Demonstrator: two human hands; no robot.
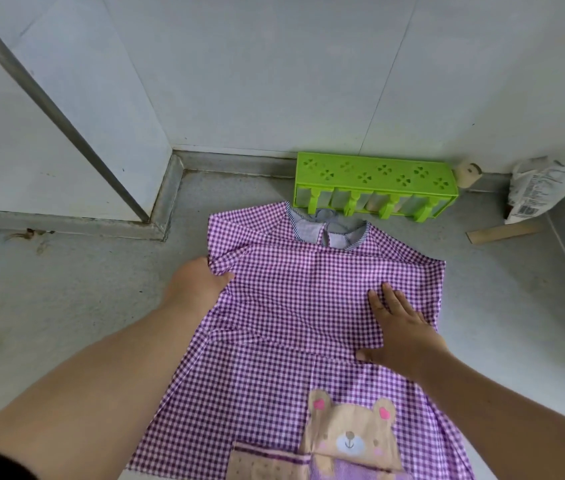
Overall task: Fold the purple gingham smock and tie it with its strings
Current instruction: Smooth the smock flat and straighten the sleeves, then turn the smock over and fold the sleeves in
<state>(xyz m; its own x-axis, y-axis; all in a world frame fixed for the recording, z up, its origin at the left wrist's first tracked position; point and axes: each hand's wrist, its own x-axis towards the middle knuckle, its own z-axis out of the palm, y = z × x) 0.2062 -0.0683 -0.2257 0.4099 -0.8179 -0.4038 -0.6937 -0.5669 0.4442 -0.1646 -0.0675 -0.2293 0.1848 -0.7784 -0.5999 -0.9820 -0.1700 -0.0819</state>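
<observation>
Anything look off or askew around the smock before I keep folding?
The smock lies fairly flat, bunched only where the left hand grips its edge. Behind it, the green rack seems tipped on its side, pegs facing out.

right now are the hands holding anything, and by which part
The left hand grips the purple gingham smock at its left edge, by the folded-in sleeve. The right hand lies flat on the smock's right side, pressing it without gripping.

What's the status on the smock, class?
Left hand pinching the smock's left edge; right hand flat on it. Smock spread out, untied. Green rack beside the collar.
</observation>
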